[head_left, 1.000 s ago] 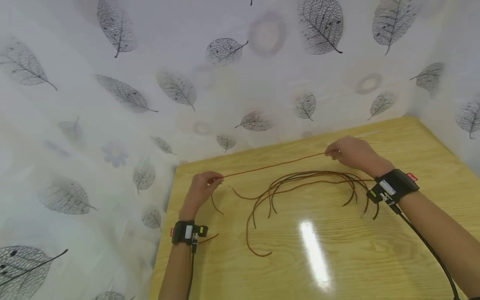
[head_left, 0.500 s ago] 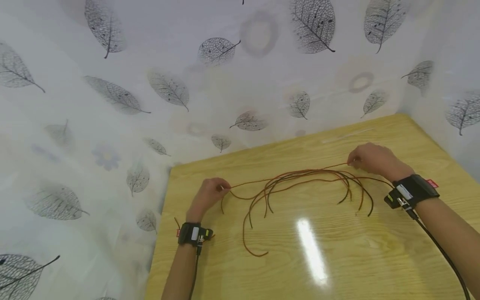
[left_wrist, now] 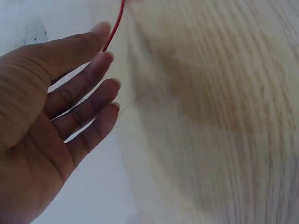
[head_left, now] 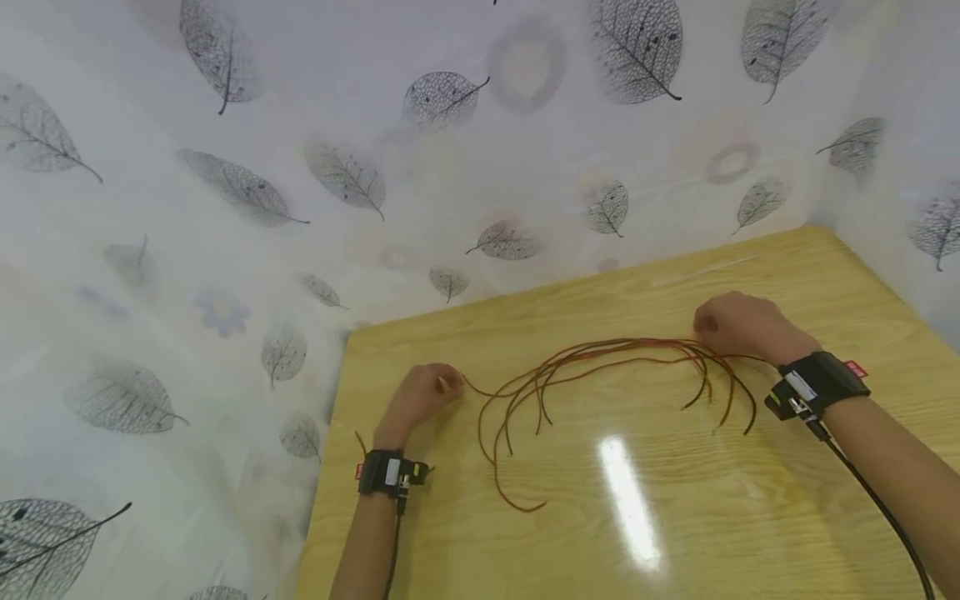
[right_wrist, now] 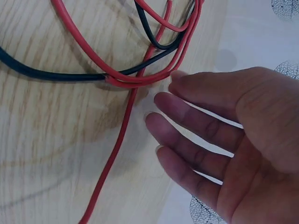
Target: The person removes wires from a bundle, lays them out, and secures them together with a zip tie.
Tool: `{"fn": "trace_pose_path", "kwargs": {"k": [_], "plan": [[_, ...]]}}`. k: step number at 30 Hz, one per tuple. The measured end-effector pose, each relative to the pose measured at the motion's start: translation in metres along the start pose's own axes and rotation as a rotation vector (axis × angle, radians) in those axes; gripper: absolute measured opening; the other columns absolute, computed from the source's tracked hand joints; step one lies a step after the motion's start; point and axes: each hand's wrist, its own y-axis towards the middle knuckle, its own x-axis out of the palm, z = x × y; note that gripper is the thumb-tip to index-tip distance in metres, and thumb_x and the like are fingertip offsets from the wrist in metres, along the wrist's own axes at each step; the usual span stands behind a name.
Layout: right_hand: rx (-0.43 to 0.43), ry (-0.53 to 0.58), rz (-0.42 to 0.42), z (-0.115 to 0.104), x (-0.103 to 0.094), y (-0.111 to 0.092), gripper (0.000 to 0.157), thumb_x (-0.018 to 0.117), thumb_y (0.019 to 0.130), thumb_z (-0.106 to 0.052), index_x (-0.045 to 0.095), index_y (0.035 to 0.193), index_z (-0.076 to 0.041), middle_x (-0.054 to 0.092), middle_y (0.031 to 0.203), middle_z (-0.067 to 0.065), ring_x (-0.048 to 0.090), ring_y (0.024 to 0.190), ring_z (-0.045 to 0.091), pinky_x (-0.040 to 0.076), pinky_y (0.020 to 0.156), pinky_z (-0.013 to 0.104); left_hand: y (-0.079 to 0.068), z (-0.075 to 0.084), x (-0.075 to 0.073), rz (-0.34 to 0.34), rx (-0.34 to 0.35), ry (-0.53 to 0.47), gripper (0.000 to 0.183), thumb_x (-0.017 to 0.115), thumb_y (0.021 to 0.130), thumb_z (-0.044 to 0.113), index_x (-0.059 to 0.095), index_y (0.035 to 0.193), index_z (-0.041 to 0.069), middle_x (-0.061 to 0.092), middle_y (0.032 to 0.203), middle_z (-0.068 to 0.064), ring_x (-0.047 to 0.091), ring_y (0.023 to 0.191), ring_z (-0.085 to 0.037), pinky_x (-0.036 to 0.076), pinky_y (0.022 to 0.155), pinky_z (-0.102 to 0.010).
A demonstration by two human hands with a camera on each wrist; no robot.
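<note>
A bundle of thin red and black wires (head_left: 577,354) arcs across the wooden table between the hands. At its left side, my left hand (head_left: 423,398) pinches a red wire (left_wrist: 117,25) near its end, between thumb and a hidden index finger; the other fingers are loosely bent. At the right of the arc is my right hand (head_left: 738,325), palm toward its wrist camera. Its thumb tip lies right at the red strands (right_wrist: 140,84), its index finger is hidden behind the thumb, and whether it grips a strand I cannot tell. Several black ends (head_left: 748,412) fan out below.
The wooden tabletop (head_left: 570,550) has a bright light reflection (head_left: 628,500) near the middle. Leaf-patterned sheeting (head_left: 375,108) rises behind and at both sides. Cabled wrist cameras (head_left: 393,471) sit on both wrists. A short wire piece (head_left: 360,442) shows beside the left wrist.
The red wire stretched taut between both hands has come down slack onto the bundle. Its left tail now curves on the table, away from the left hand. The right hand moved right and lower.
</note>
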Motion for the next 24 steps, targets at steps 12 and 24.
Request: {"fn": "trace_pose_path", "kwargs": {"k": [12,24], "plan": [[-0.219,0.091,0.091,-0.064,-0.011,0.041,0.016,0.065,0.093,-0.018,0.076,0.103,-0.012,0.074,0.099,0.008,0.069,0.083,0.025,0.057,0.068,0.046,-0.066,-0.008,-0.037,-0.293,-0.333,0.003,0.04,0.09,0.063,0.034,0.072,0.093,0.014,0.071,0.091,0.0,0.062,0.081,-0.015,0.052,0.075,-0.037],[-0.222,0.111,0.07,-0.079,0.004,0.063,0.014,0.067,0.09,-0.016,0.077,0.1,-0.014,0.075,0.099,0.007,0.068,0.082,0.022,0.057,0.064,0.042,-0.113,-0.005,-0.025,-0.334,-0.315,0.001,0.027,0.091,0.059,0.016,0.072,0.078,0.014,0.065,0.082,-0.003,0.054,0.075,-0.017,0.048,0.07,-0.036]]}}
